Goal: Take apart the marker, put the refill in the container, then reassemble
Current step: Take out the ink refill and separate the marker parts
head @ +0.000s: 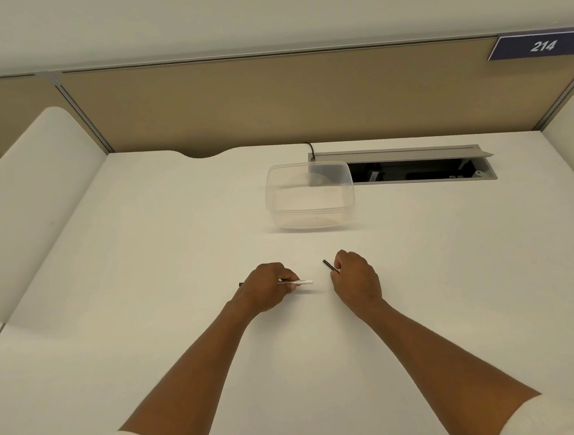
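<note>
My left hand [267, 287] grips the white marker barrel [302, 282], which lies level just above the white desk [147, 297]; its open white end points right and a dark end pokes out left of my fist. My right hand [354, 277] is closed on a thin dark refill [329, 265], whose free end sticks up and to the left. A small gap separates the barrel's end from the refill. The clear plastic container [309, 195] stands open farther back, just beyond both hands, with nothing visible in it.
Behind the container, a grey cable tray [412, 164] is sunk into the desk with its lid up, and a black cable [310, 148] runs into it. Tan partition walls enclose the back and sides. A sign reading 214 [541, 45] hangs at upper right.
</note>
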The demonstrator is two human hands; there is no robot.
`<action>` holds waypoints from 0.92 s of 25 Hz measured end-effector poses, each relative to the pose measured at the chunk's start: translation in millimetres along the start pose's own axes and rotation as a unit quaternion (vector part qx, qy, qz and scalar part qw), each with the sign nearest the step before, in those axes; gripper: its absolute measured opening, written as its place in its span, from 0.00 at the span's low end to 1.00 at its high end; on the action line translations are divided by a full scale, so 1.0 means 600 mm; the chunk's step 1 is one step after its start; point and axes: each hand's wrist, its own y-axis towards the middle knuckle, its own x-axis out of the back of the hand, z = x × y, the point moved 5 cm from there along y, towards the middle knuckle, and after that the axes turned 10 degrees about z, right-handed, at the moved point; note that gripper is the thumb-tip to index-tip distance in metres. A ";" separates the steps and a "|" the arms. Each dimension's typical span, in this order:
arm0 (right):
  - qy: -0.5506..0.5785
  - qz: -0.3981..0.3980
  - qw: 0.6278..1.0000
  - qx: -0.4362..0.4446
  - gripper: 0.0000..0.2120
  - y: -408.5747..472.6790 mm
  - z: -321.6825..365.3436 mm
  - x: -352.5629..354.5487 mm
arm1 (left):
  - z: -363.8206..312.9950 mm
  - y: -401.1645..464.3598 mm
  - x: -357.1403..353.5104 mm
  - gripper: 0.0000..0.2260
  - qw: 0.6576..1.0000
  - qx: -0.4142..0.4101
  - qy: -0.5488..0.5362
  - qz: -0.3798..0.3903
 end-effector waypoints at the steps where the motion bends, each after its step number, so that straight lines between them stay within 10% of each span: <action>1: 0.000 -0.001 1.000 0.003 0.03 0.003 0.001 0.001 | 0.001 -0.001 0.001 0.06 1.000 -0.001 0.002 -0.001; 23: -0.033 0.073 0.993 -0.082 0.09 0.013 0.012 -0.002 | 0.009 -0.005 -0.002 0.06 1.000 0.007 0.008 -0.001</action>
